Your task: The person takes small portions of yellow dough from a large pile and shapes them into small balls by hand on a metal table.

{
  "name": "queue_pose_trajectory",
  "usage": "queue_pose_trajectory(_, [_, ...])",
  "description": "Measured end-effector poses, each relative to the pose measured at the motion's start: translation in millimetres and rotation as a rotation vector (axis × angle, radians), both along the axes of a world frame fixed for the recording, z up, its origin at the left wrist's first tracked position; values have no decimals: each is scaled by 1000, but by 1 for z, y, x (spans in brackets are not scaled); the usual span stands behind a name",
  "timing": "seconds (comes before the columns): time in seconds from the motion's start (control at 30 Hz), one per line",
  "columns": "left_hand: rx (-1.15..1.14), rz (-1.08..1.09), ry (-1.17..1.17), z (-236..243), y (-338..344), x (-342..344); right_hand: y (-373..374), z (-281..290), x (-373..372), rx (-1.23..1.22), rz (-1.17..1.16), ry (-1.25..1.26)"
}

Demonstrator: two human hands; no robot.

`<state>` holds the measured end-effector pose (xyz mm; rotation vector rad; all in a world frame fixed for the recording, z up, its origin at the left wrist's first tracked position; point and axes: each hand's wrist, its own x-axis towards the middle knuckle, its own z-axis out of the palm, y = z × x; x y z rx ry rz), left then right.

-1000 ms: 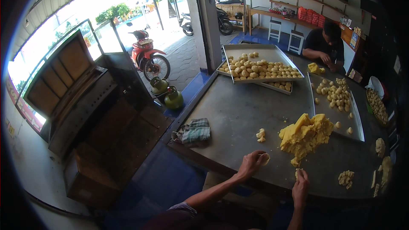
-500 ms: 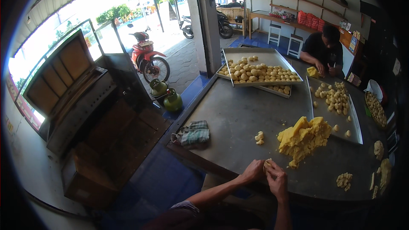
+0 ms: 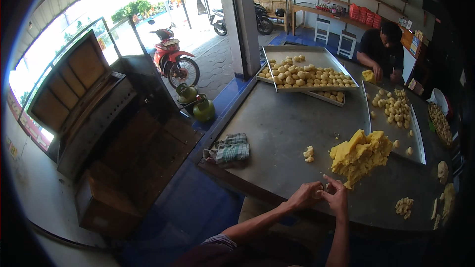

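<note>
Dough piece (image 3: 317,194), small and pale, up in the hands above the near edge of the metal table (image 3: 277,113)! Look around it: the big crumbly mound of yellow dough (image 3: 361,155) sits just beyond the right hand, the nearest bulk in front of it. Straight ahead, a little cluster of pale lumps (image 3: 308,154); off left, a checked cloth (image 3: 232,148) crumpled near the edge. Farther back, a metal tray (image 3: 314,55) loaded with round dough balls (image 3: 302,75) sits askew on another tray, and a third tray (image 3: 419,141) to the right carries more balls. At the far end, a co-worker (image 3: 382,52) bends over the table, and more pale bits (image 3: 404,207) lie to the near right.

Now the fingers! The left hand (image 3: 305,196) is curled round the dough piece, grasping it. The right hand (image 3: 337,197) comes in close, thumb bent toward the piece, index stretched forward; whether it also grips, I can't tell, fingers overlap there. And the piece itself? Tucked at the left fingers, right between the two hands, partly covered, just short of the yellow mound.
</note>
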<state>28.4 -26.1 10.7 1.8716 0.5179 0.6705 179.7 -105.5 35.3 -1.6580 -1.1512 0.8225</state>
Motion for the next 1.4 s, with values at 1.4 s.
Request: queue_pose_trajectory(1.4, [381,236,539,30,75,8,-39,-26,27,58,-421,-1079])
